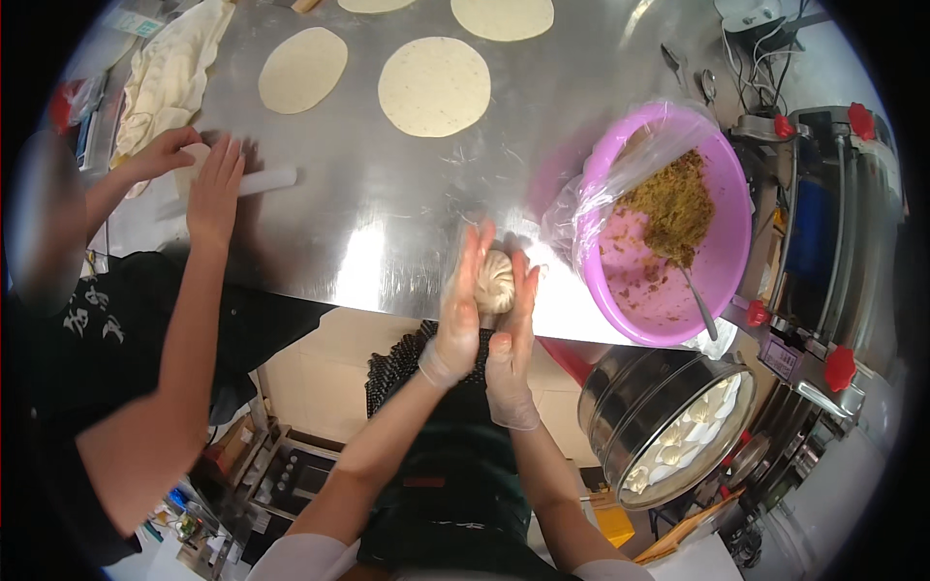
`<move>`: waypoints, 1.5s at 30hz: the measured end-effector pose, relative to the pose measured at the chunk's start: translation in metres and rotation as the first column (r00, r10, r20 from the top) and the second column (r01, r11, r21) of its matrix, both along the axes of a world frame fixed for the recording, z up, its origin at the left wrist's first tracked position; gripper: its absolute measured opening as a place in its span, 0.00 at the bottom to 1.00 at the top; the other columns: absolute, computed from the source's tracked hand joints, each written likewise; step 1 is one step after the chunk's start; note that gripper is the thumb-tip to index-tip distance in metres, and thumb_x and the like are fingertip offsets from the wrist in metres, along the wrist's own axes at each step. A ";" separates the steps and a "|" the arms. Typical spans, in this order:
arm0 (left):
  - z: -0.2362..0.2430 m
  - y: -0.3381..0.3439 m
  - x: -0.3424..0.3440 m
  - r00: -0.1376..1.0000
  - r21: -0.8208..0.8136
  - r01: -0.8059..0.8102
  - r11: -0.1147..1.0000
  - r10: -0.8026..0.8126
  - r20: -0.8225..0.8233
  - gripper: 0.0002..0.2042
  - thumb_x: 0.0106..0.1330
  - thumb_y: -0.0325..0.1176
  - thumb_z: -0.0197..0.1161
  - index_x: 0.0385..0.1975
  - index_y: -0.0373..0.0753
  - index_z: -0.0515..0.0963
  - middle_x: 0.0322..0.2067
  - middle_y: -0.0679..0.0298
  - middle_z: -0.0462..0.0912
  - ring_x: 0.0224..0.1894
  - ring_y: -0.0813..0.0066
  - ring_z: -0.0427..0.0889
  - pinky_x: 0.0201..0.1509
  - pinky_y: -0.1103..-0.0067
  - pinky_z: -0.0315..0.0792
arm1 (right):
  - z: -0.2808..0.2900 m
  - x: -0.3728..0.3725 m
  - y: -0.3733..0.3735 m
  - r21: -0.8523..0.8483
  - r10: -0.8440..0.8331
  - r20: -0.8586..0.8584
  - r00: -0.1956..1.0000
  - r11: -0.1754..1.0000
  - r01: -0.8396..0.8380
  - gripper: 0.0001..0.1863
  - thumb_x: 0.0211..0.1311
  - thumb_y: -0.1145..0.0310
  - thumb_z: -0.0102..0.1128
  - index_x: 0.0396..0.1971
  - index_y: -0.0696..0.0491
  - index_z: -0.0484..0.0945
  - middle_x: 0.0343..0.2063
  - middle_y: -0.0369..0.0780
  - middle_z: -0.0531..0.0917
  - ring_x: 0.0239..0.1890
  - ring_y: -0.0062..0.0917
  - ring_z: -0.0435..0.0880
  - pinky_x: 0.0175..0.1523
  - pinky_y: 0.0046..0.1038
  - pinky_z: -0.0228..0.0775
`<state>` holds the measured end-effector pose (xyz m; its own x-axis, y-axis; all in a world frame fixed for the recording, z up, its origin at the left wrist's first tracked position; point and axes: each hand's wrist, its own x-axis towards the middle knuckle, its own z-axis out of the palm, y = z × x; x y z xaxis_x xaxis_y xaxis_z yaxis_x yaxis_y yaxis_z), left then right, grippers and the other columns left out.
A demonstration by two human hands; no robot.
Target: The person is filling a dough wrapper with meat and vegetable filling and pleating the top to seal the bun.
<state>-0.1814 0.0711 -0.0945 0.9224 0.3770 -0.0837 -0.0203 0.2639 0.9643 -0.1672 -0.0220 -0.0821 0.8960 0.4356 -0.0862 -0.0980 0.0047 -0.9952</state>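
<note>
A round bun (495,283) with a pleated top sits between my two hands near the front edge of the metal table. My left hand (459,320), in a clear glove, cups its left side with long straight fingers. On the other side my right hand (513,353), gloved too, presses against it, fingers pointing away from me. The bun's underside is hidden. To the right stands a pink bowl (742,232) of brown-yellow filling (678,203), with a spoon (701,306) in it and clear plastic film (620,179) over its left side.
Flat dough rounds (434,87) lie farther back. At left, a co-worker's hands (215,189) are on a white rolling pin (266,181), beside a long dough piece (174,77). A steamer (630,387) holding several buns (697,416) stands below the bowl; machinery (833,261) lines the right.
</note>
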 end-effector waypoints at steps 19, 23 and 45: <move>0.010 -0.013 0.006 0.997 -0.124 -0.030 0.992 0.021 -0.076 0.53 0.60 0.78 0.32 0.74 0.40 0.36 0.74 0.48 0.40 0.76 0.55 0.39 0.76 0.60 0.35 | 0.006 0.025 0.017 -0.089 -0.131 -0.188 0.973 0.989 0.116 0.59 0.57 0.21 0.32 0.74 0.56 0.41 0.71 0.50 0.55 0.74 0.39 0.51 0.75 0.40 0.41; 0.023 -0.006 0.006 0.988 -0.095 -0.112 0.989 0.101 -0.118 0.51 0.62 0.77 0.30 0.75 0.42 0.37 0.74 0.48 0.40 0.76 0.56 0.38 0.76 0.61 0.35 | -0.010 0.036 0.001 -0.031 -0.042 -0.091 0.995 0.999 0.039 0.56 0.60 0.24 0.31 0.73 0.57 0.44 0.70 0.51 0.58 0.73 0.40 0.54 0.75 0.40 0.43; 0.028 0.007 -0.016 0.932 -0.028 -0.342 0.939 0.335 -0.136 0.44 0.68 0.70 0.36 0.74 0.42 0.44 0.73 0.51 0.48 0.76 0.58 0.45 0.78 0.62 0.36 | -0.016 0.065 -0.025 -0.555 0.299 0.503 0.811 0.831 0.039 0.26 0.59 0.85 0.55 0.60 0.58 0.70 0.51 0.48 0.79 0.54 0.40 0.79 0.59 0.35 0.71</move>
<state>-0.1970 0.0776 -0.0666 0.7210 0.6573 -0.2192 0.0054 0.3111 0.9504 -0.1022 -0.0467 -0.0982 0.7936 0.5891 0.1521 0.5020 -0.4927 -0.7108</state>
